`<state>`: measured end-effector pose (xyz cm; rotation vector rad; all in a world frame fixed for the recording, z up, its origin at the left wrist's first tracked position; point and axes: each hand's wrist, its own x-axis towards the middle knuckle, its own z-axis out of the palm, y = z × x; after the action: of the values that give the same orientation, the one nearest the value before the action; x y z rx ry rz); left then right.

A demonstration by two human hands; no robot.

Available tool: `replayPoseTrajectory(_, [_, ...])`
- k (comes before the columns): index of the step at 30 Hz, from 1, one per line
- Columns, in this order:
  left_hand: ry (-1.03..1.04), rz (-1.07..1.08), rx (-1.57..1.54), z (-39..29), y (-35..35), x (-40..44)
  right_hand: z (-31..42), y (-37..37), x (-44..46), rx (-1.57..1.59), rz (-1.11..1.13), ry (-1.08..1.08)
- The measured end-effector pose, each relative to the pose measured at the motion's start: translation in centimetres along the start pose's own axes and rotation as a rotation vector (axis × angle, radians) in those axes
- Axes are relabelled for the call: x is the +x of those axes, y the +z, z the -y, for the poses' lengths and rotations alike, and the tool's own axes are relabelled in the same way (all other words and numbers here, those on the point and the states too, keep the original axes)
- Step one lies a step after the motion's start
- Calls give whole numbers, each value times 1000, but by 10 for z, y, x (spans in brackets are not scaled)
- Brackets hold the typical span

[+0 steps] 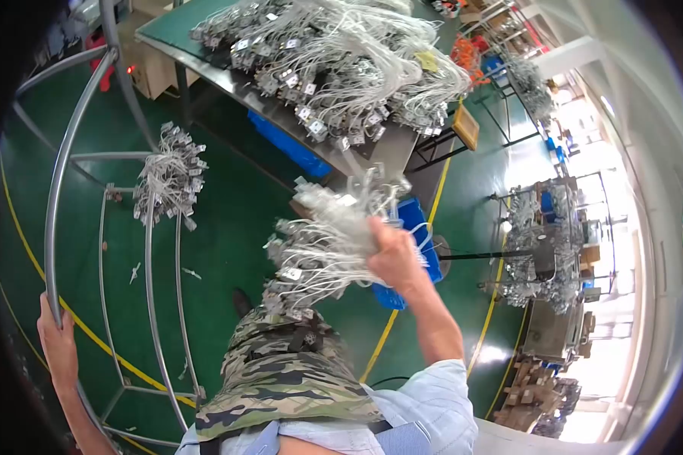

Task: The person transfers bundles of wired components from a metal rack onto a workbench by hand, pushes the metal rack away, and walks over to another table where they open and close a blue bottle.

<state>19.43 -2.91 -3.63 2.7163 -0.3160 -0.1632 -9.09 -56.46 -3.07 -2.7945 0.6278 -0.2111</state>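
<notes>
Rack tube (51,243) is gripped by curled left hand (58,345) | cable bundle (319,254) is clenched in right hand (395,254), its white connector ends spread leftward from the fist, above the floor (228,243) | second bundle (168,178) is hung on the rack, well left | cable pile (341,68) is heaped on the bench (163,36) beyond.
</notes>
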Motion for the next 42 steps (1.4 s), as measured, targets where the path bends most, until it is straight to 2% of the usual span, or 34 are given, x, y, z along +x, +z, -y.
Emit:
replayPoseTrajectory(2, [-8, 21, -12, -4, -3, 2, -21, -37, 8, -44, -126, 68])
replayPoseTrajectory(4, [-33, 40, -29, -11, -5, 3, -46, -70, 25, -148, -219, 34])
replayPoseTrajectory(6, [-75, 119, 13, -20, -10, 0, -60, -98, 47, -254, -248, 75])
replayPoseTrajectory(9, [-13, 8, 60, -6, 0, -1, -88, -120, 93, -419, -208, 90])
replayPoseTrajectory(13, [13, -100, 194, 12, 8, -2, -135, -96, 188, -589, -114, -28])
replayPoseTrajectory(15, [-31, -81, 224, -4, 0, -1, -171, -51, 255, -667, -16, -180])
replayPoseTrajectory(16, [41, -38, 65, -35, -7, 1, -177, -36, 283, -673, 24, -198])
replayPoseTrajectory(19, [83, -129, 111, -14, 1, 1, -193, -35, 339, -697, 76, -166])
replayPoseTrajectory(21, [125, -136, 146, -9, 0, -3, -224, -32, 350, -665, 82, -222])
replayPoseTrajectory(23, [-46, -92, 215, -3, -1, -3, -231, -38, 357, -648, 49, -288])
replayPoseTrajectory(27, [-5, -140, 359, -13, -3, -3, -208, -33, 325, -752, 87, -161])
replayPoseTrajectory(29, [-25, -162, 351, -14, 1, -1, -212, -25, 320, -761, -182, -234])
replayPoseTrajectory(31, [66, -196, 374, -19, -1, -2, -207, -23, 312, -772, -182, -173])
replayPoseTrajectory(33, [70, -203, 359, -24, -3, -2, -206, -25, 310, -794, -331, -240])
replayPoseTrajectory(39, [123, -253, 368, -15, 1, -3, -204, -32, 286, -834, -392, -256])
replayPoseTrajectory(41, [116, -254, 340, -20, 2, -5, -193, -43, 268, -755, -445, -271])
replayPoseTrajectory(42, [114, -259, 321, -24, 1, -3, -185, -48, 256, -707, -396, -200])
